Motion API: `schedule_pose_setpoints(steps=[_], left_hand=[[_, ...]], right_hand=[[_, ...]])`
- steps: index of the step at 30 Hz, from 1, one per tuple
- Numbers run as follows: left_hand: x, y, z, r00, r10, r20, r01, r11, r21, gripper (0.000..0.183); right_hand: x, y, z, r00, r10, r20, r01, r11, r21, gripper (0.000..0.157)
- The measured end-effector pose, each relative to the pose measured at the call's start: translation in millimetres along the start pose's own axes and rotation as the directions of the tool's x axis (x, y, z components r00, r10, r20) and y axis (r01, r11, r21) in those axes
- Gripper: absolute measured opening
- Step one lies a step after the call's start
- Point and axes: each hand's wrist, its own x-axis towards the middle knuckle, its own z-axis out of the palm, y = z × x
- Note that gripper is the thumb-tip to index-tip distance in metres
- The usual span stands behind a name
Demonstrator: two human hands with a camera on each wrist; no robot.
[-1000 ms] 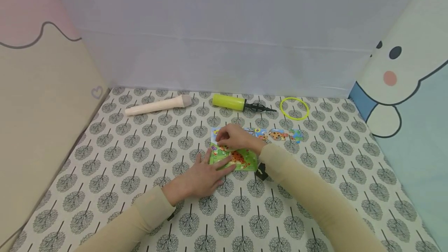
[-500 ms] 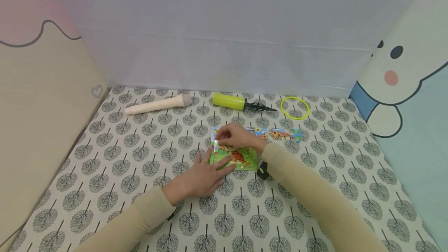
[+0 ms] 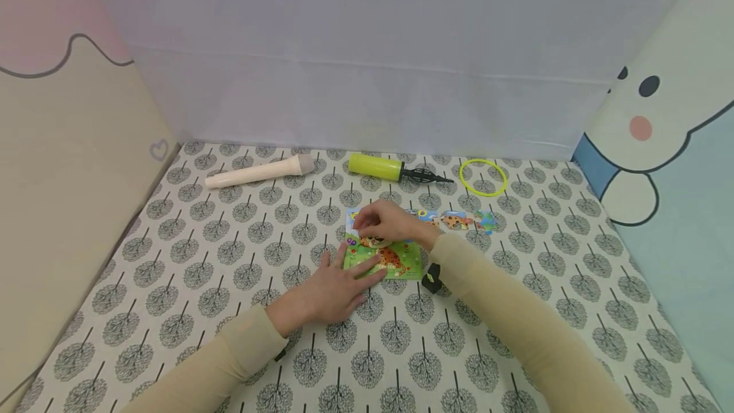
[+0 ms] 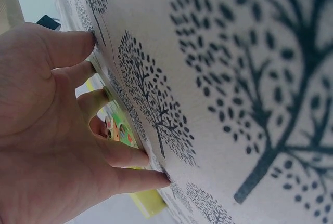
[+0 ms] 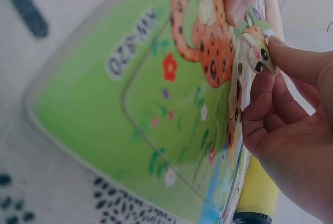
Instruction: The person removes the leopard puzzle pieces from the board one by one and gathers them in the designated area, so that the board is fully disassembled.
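- A small puzzle piece (image 5: 255, 52), printed with a spotted animal's face, stands tilted over the upper part of a green puzzle board; whether the two touch cannot be told.
- The person's right hand (image 3: 383, 220) pinches the piece at its edge, the other fingers curled in beneath.
- The puzzle board (image 3: 410, 266), showing an orange spotted body and flowers, lies flat on the cloth.
- The left hand (image 3: 329, 289) is spread wide, grasping nothing, two fingertips resting on the board's lower part.
- More puzzle pieces (image 3: 455, 222) lie in a row to the right of the right hand.
- Farther back lie a pale microphone-shaped stick (image 3: 252, 175), a yellow hand pump (image 3: 375, 167) with a black nozzle, and a yellow ring (image 3: 484, 195).
- Beneath everything spreads a tree-print cloth (image 3: 172, 273); a plain pale sheet (image 3: 367, 69) hangs behind.
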Motion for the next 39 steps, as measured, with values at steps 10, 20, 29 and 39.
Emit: schedule_pose_setpoints(steps=[10, 20, 29, 39], left_hand=[[-0.8, 0.0, 0.5, 1.0, 0.001, 0.001, -0.001, 1.0, -0.002, 0.057], [-1.6, 0.6, 0.1, 1.0, -0.015, 0.024, 0.016, 0.999, -0.032, 0.057], [-1.6, 0.4, 1.2, 0.999, -0.017, 0.046, 0.02, 0.998, -0.062, 0.057], [-3.8, 1.7, -1.8, 0.998, -0.023, 0.051, 0.027, 0.995, -0.095, 0.056]], right_hand=[[-0.6, 2.7, -0.1, 0.999, -0.052, 0.006, 0.052, 0.997, 0.064, 0.012], [-1.9, 4.2, 0.0, 0.998, -0.056, 0.006, 0.055, 0.986, 0.155, 0.013], [-1.8, 2.2, -0.8, 1.0, 0.018, 0.001, -0.018, 0.987, 0.161, 0.013], [-6.6, 3.9, -7.7, 0.998, 0.009, -0.057, 0.0, 0.988, 0.152, 0.017]])
